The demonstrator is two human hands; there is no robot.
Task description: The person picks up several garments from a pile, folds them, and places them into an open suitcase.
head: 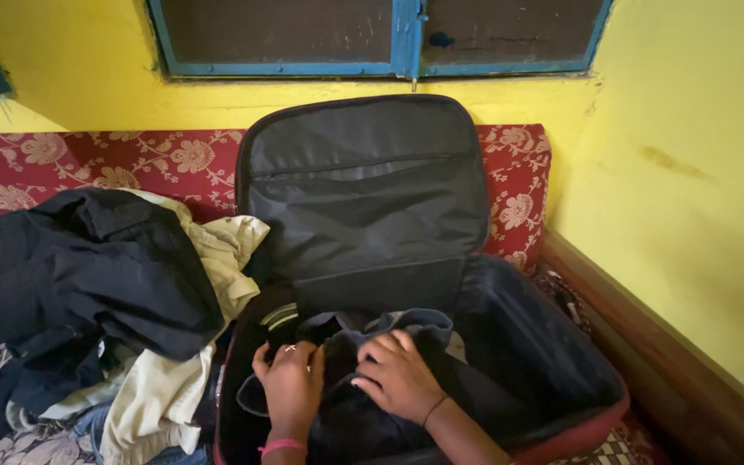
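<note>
Both hands rest flat, fingers spread, on a dark garment [372, 379] lying inside the open suitcase [544, 362]; left hand [290, 383] and right hand [398, 375] press on it, gripping nothing. A heap of clothes [105, 293] lies just left of the suitcase on the bed.

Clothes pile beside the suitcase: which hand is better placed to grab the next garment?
Left, probably. The left hand rests on the dark garment at the suitcase edge nearest the clothes pile; the right hand lies farther away.
</note>
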